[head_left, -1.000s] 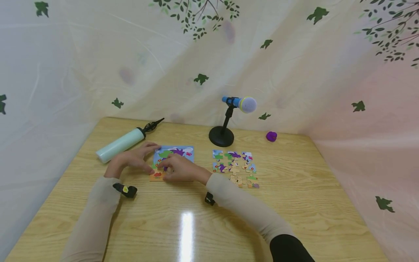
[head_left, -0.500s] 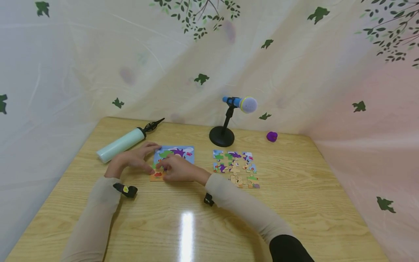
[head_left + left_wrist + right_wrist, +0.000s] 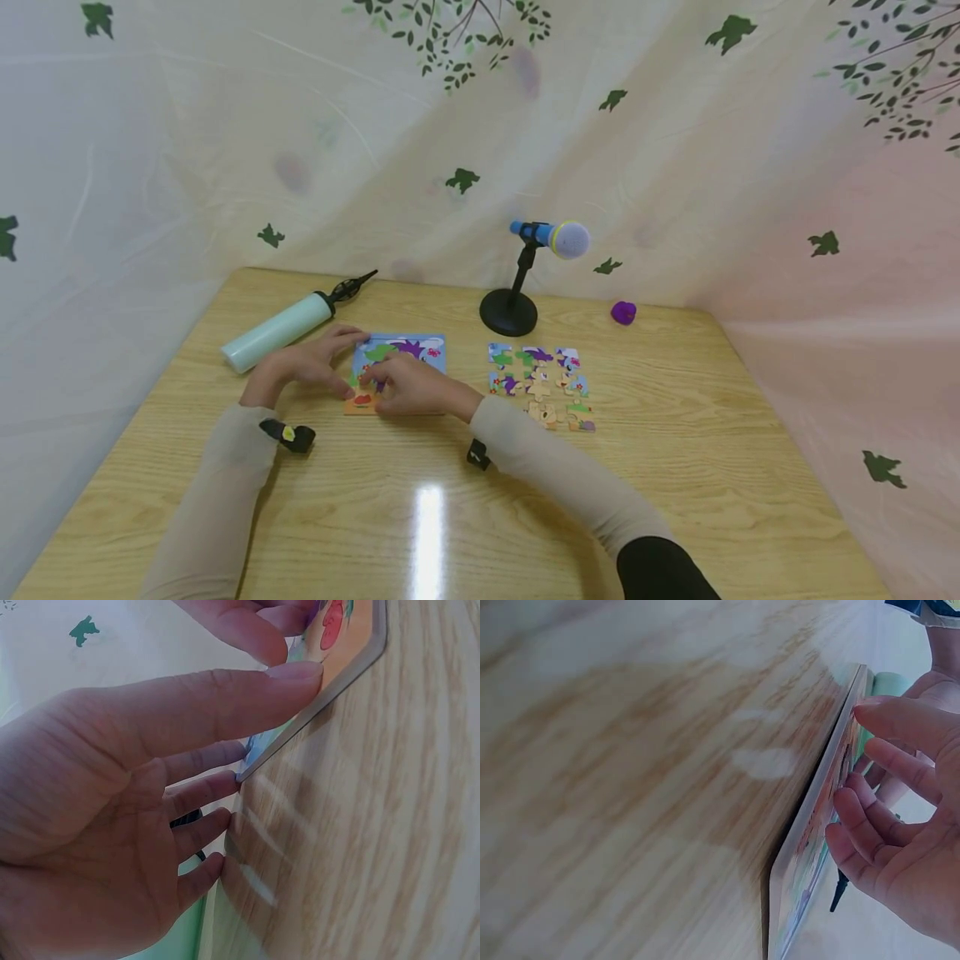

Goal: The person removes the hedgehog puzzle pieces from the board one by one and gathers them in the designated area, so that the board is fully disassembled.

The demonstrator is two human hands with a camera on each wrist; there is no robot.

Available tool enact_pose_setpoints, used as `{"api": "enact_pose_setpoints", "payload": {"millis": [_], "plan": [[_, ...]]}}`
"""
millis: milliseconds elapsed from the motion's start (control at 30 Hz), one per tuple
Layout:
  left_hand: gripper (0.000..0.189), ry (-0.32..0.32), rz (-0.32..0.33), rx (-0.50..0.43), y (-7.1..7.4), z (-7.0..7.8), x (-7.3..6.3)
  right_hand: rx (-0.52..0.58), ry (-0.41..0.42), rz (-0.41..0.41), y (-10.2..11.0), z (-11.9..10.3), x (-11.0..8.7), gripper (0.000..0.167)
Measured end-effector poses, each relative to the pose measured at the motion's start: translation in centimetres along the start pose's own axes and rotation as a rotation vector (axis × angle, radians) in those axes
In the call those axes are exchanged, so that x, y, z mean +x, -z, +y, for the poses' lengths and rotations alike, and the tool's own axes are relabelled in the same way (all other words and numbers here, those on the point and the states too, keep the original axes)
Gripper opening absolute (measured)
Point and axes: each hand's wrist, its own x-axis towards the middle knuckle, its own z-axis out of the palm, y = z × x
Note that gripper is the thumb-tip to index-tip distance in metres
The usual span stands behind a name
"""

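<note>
A colourful puzzle board (image 3: 420, 343) lies flat on the table in the head view, with both hands over it. My left hand (image 3: 307, 365) rests at its left side. In the left wrist view the thumb (image 3: 247, 697) touches the board's surface near the edge, and the other fingers reach along the side. My right hand (image 3: 420, 387) lies over the board's middle, fingertips down on the picture. In the right wrist view thumb and index finger (image 3: 904, 765) are apart, with no piece visible between them. The hand hides part of the picture. Loose jigsaw pieces (image 3: 581, 417) lie in rows to the right.
A pale green hand pump (image 3: 277, 333) lies just beyond the left hand. A toy microphone (image 3: 551, 239) on a black stand (image 3: 507, 313) stands behind the pieces. A small purple object (image 3: 623, 312) sits at the back right. A patterned curtain (image 3: 375, 150) hangs behind the table.
My right fingertips shift slightly over the board. The left hand, the board and the loose pieces stay in place.
</note>
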Motion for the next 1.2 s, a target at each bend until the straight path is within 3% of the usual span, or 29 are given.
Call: {"api": "enact_pose_setpoints", "payload": {"millis": [300,633,1200], "plan": [[0.104,-0.007,0.009,0.001,-0.07,-0.11,0.04,-0.03,-0.021,-0.004,0.01,0.1,0.18,0.04],[0.102,0.006,0.009,0.008,-0.08,-0.1,0.14,-0.046,0.013,-0.04,0.5,0.23,0.29,0.04],[0.103,0.007,0.002,0.003,0.0,0.04,-0.03,-0.286,0.038,-0.023,0.68,-0.06,0.46,0.046]]}}
